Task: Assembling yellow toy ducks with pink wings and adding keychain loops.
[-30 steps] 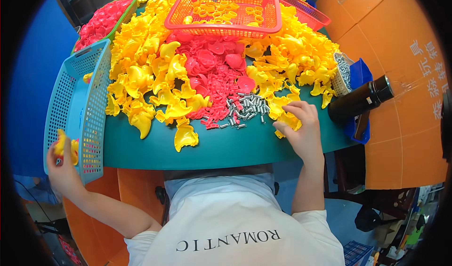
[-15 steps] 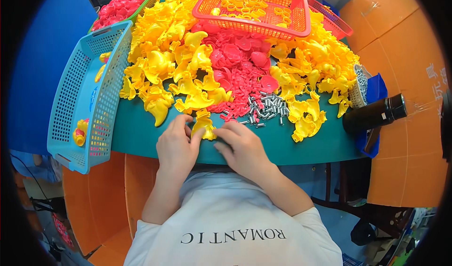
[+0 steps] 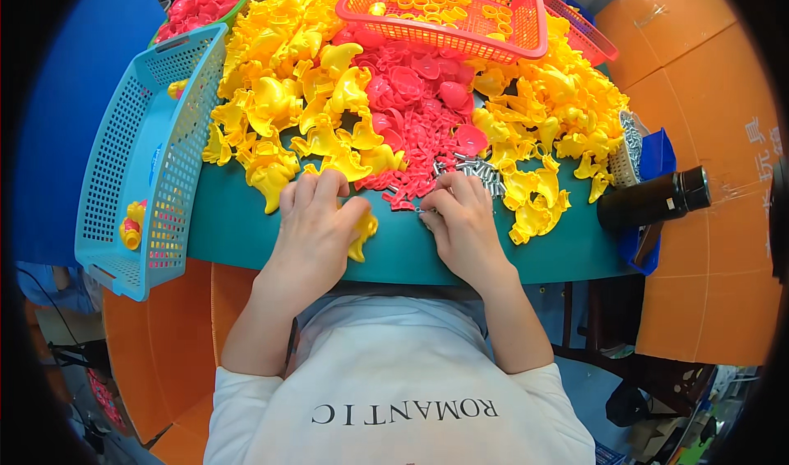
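My left hand (image 3: 311,228) is closed over the table's near side, its curled fingers close to the yellow pile. A moulded yellow plastic shell piece (image 3: 364,236) sticks out beside its thumb and is partly hidden by the hand. My right hand (image 3: 467,226) pinches a small silvery metal part (image 3: 420,211) between thumb and fingers, just in front of the loose parts. Behind that hand lies a heap of small metal cylinders (image 3: 481,169), partly covered by its fingers. Small pink plastic pieces (image 3: 403,189) lie between the hands, in front of larger pink cups (image 3: 407,87).
Yellow shell pieces pile up at left (image 3: 275,103) and right (image 3: 567,103). A blue basket (image 3: 152,259) stands left; a red basket (image 3: 444,41) with yellow rings sits at the back. At right are a black bottle (image 3: 653,199) and a blue bin (image 3: 657,154).
My hands have moved apart. The left one has shifted up toward the yellow pile; the right one has gone right to the metal parts and now pinches one. The yellow shell piece has shifted slightly nearer.
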{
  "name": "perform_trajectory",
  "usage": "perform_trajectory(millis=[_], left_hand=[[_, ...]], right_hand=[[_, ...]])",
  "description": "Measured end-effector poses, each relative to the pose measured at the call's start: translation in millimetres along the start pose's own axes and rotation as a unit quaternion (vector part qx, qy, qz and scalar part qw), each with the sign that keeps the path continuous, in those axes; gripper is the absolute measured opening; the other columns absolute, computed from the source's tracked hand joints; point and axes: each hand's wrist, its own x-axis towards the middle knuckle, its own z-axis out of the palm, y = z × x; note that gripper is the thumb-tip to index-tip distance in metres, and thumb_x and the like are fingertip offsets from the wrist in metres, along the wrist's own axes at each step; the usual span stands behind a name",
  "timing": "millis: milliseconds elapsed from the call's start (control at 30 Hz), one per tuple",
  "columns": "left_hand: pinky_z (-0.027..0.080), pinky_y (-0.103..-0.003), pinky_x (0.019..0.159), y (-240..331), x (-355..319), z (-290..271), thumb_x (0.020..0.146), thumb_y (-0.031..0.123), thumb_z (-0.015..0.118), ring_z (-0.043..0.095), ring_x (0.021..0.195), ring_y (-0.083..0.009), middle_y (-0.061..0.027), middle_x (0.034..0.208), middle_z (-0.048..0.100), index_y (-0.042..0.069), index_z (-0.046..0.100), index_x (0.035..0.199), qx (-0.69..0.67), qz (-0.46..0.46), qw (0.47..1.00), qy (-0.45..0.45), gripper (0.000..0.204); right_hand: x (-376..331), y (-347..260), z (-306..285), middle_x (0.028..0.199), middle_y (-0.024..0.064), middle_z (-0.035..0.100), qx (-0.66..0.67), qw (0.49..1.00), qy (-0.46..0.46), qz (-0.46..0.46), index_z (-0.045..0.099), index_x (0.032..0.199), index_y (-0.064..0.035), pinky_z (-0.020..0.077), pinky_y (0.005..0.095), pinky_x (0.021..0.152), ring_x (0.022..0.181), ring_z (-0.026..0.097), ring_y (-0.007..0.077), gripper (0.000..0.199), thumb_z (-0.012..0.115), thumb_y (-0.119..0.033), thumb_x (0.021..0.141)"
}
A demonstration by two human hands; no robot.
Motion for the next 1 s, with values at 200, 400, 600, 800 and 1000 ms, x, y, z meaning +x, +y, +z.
perform_trajectory(millis=[200,400,600,800,1000], left_hand=[[0.044,-0.038,0.084,-5.8,-1.6,-0.7,0.072,-0.001,0.069,0.057,0.094,-0.0266,-0.0067,0.093,0.058,0.005,0.055,0.091,-0.171,0.05,0.984,-0.001,0.024],[0.057,-0.031,0.071,41.7,-17.3,28.2,0.095,0.011,0.051,0.066,0.085,-0.0184,-0.0093,0.098,0.061,0.004,0.049,0.114,-0.757,-0.21,0.604,-0.135,0.02],[0.05,-0.024,0.054,56.2,-25.7,27.2,0.097,0.016,0.048,0.057,0.066,-0.0091,-0.0057,0.094,0.058,0.005,0.048,0.121,-0.834,-0.274,0.435,-0.202,0.027],[0.04,-0.022,0.044,61.6,-25.8,21.8,0.096,0.015,0.049,0.048,0.056,-0.0052,-0.0037,0.087,0.057,0.003,0.048,0.12,-0.777,-0.25,0.547,-0.185,0.027],[0.037,-0.021,0.044,62.4,-25.9,19.8,0.095,0.015,0.049,0.047,0.052,-0.0041,-0.0009,0.072,0.054,0.001,0.051,0.116,-0.741,-0.242,0.604,-0.165,0.025]], right_hand=[[-15.4,-12.9,-16.0,0.084,0.0051,0.059,0.488,0.843,0.023,0.224,0.063,0.096,0.0004,0.0439,0.0212,0.06,0.07,0.056,0.009,0.01,0.06,0.002,0.086],[-18.0,-26.0,-43.9,0.078,0.0058,0.06,0.599,0.753,-0.024,0.271,0.062,0.092,0.0051,0.0417,0.0202,0.05,0.061,0.054,0.0073,0.01,0.064,0.0,0.084],[-14.8,-25.0,-52.4,0.081,0.0064,0.062,0.603,0.752,-0.097,0.248,0.061,0.091,0.0043,0.0432,0.0184,0.058,0.068,0.057,0.0083,0.012,0.066,-0.005,0.086],[-17.1,-26.3,-53.5,0.082,0.0053,0.062,0.566,0.772,-0.13,0.259,0.061,0.09,0.0046,0.0447,0.0193,0.062,0.071,0.057,0.0066,0.011,0.065,-0.005,0.087],[-18.8,-26.1,-50.7,0.082,0.0051,0.063,0.512,0.815,-0.132,0.236,0.061,0.089,0.0043,0.0458,0.0197,0.063,0.072,0.057,0.0068,0.01,0.066,-0.003,0.086]])
